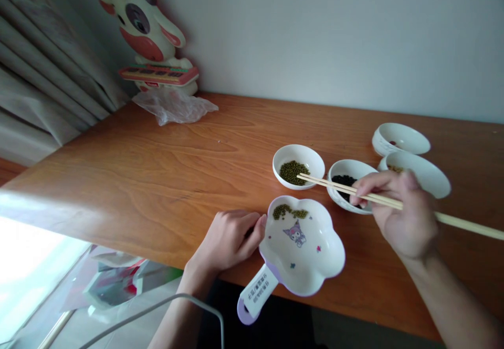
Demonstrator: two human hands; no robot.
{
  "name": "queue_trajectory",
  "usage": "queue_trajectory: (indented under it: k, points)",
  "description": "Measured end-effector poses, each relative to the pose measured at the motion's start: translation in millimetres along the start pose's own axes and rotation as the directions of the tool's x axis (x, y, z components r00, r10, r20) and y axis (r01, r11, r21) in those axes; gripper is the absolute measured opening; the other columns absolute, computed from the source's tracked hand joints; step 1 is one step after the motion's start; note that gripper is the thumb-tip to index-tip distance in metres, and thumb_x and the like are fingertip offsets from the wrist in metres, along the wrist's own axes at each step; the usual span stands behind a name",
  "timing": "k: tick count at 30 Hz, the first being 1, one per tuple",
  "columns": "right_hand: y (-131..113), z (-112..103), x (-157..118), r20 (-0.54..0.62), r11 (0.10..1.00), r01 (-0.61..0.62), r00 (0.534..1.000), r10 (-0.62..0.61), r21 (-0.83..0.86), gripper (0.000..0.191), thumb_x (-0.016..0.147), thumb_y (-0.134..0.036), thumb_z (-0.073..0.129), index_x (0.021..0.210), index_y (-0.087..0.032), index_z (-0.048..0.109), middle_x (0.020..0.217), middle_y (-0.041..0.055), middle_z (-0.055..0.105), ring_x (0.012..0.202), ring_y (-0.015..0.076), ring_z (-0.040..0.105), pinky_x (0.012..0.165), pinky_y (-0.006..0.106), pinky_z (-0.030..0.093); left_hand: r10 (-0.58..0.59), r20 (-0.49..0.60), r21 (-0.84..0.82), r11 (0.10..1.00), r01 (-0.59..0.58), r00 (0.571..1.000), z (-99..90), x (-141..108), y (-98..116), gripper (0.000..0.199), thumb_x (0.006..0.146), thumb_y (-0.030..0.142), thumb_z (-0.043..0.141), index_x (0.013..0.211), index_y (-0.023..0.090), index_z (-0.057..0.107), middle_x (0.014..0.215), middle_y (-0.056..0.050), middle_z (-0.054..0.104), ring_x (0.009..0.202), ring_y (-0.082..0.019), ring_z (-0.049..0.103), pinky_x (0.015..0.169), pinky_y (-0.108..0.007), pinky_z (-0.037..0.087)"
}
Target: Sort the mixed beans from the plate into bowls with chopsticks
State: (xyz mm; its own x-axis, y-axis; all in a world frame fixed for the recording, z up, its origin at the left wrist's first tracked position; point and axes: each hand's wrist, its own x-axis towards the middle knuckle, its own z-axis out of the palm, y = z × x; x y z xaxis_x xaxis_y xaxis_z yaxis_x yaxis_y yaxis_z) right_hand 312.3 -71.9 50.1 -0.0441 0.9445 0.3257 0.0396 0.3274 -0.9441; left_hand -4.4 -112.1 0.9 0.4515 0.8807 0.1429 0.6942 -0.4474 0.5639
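Note:
In my right hand [405, 212], closed round them, is a pair of pale wooden chopsticks [381, 200]. Their tips meet at the green mung beans [293, 172] in a white bowl [279, 155]; I cannot tell whether a bean is between them. My left hand [232, 239] rests on the table with curled fingers, thumb and forefinger at the left rim of a white flower-shaped dish [311, 265] with a lilac edge. More mung beans [289, 212] lie along the dish's far side. Its labelled handle [258, 294] juts over the table's front edge.
Beneath my right hand's chopsticks stands a bowl [334, 194] of black beans [344, 181]. Two more white bowls [429, 173] [413, 141] are behind it on the right. A clear plastic bag [173, 106] and a cow-shaped toy keyboard [157, 73] sit at the back left. A grey cable [157, 304] crosses below.

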Motion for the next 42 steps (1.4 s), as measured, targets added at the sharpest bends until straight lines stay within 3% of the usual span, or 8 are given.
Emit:
queue_trajectory:
  k: [7, 16, 22, 26, 29, 36, 40, 42]
  points:
    - [12.4, -9.3, 1.6, 0.029, 0.991, -0.122, 0.992, 0.123, -0.056, 0.019, 0.1, -0.041, 0.072, 0.092, -0.025, 0.075, 0.089, 0.0022, 0.068, 0.084, 0.0179, 0.062, 0.075, 0.032, 0.053, -0.002, -0.006, 0.007, 1.0, 0.002, 1.0, 0.2, -0.3, -0.9, 0.046, 0.113, 0.034, 0.041, 0.072, 0.019, 0.054, 0.066, 0.0, 0.058, 0.056, -0.011, 0.045, 0.06, -0.027, 0.033]
    - [5.1, -6.2, -11.0, 0.252, 0.998, -0.041, 0.966, 0.05, -0.041, 0.038, 0.11, -0.045, 0.051, 0.086, -0.025, 0.073, 0.085, 0.0047, 0.062, 0.087, 0.0212, 0.06, 0.076, 0.035, 0.053, -0.01, 0.006, -0.007, 1.0, 0.01, 1.0, -0.6, 0.4, 0.6, 0.045, 0.113, 0.034, 0.042, 0.073, 0.019, 0.055, 0.066, 0.0, 0.059, 0.057, -0.011, 0.049, 0.06, -0.026, 0.034]
    - [-7.1, 9.2, -20.2, 0.553, 0.984, -0.006, 0.826, 0.104, -0.177, 0.044, 0.114, -0.042, 0.04, 0.093, -0.025, 0.075, 0.09, 0.0045, 0.07, 0.086, 0.0189, 0.066, 0.079, 0.034, 0.051, -0.012, 0.002, -0.002, 1.0, 0.012, 1.0, 1.0, 0.5, -0.8, 0.045, 0.113, 0.034, 0.042, 0.072, 0.019, 0.052, 0.065, 0.001, 0.058, 0.057, -0.011, 0.048, 0.06, -0.027, 0.033]
    - [-9.1, 21.3, -24.5, 0.691, 0.97, 0.098, 0.718, 0.086, -0.222, 0.023, 0.107, -0.034, 0.061, 0.095, -0.022, 0.075, 0.093, 0.0037, 0.075, 0.089, 0.017, 0.07, 0.082, 0.031, 0.053, -0.021, 0.006, -0.003, 1.0, 0.021, 1.0, 0.7, 1.6, -0.7, 0.045, 0.113, 0.035, 0.041, 0.073, 0.019, 0.051, 0.065, 0.002, 0.056, 0.057, -0.01, 0.047, 0.061, -0.027, 0.032]
    - [-8.0, 26.2, -25.0, 0.728, 0.973, 0.139, 0.685, 0.041, -0.186, 0.008, 0.1, -0.029, 0.074, 0.099, -0.022, 0.078, 0.095, 0.0029, 0.077, 0.089, 0.015, 0.073, 0.082, 0.027, 0.055, -0.025, 0.002, -0.007, 1.0, 0.025, 1.0, 0.3, 1.2, -0.4, 0.045, 0.114, 0.036, 0.04, 0.073, 0.019, 0.051, 0.065, 0.002, 0.056, 0.056, -0.01, 0.047, 0.06, -0.027, 0.032]
    - [-3.7, 24.1, -24.9, 0.655, 0.969, 0.207, 0.753, -0.07, -0.135, 0.016, 0.105, -0.03, 0.069, 0.112, -0.024, 0.082, 0.104, 0.005, 0.077, 0.096, 0.0147, 0.074, 0.086, 0.026, 0.056, -0.025, 0.002, -0.002, 1.0, 0.025, 1.0, 1.4, -0.7, -1.7, 0.044, 0.114, 0.035, 0.041, 0.073, 0.019, 0.051, 0.065, 0.002, 0.057, 0.057, -0.01, 0.048, 0.061, -0.027, 0.031]
    - [0.2, 19.8, -29.7, 0.567, 0.987, 0.092, 0.824, -0.001, -0.131, 0.044, 0.114, -0.044, 0.043, 0.107, -0.023, 0.081, 0.085, 0.0042, 0.076, 0.079, 0.0143, 0.073, 0.074, 0.026, 0.056, -0.026, 0.012, -0.003, 1.0, 0.026, 1.0, 1.8, -0.4, -2.5, 0.045, 0.114, 0.036, 0.04, 0.073, 0.019, 0.05, 0.067, 0.001, 0.057, 0.059, -0.011, 0.049, 0.062, -0.027, 0.032]
    - [0.6, 18.3, -30.6, 0.512, 0.996, 0.008, 0.858, 0.04, -0.092, 0.043, 0.113, -0.047, 0.045, 0.099, -0.023, 0.079, 0.073, 0.001, 0.072, 0.068, 0.0118, 0.069, 0.065, 0.023, 0.054, -0.022, 0.012, -0.001, 1.0, 0.022, 1.0, 1.9, -0.4, -2.5, 0.045, 0.114, 0.036, 0.04, 0.073, 0.019, 0.05, 0.066, 0.001, 0.056, 0.058, -0.011, 0.047, 0.062, -0.027, 0.032]
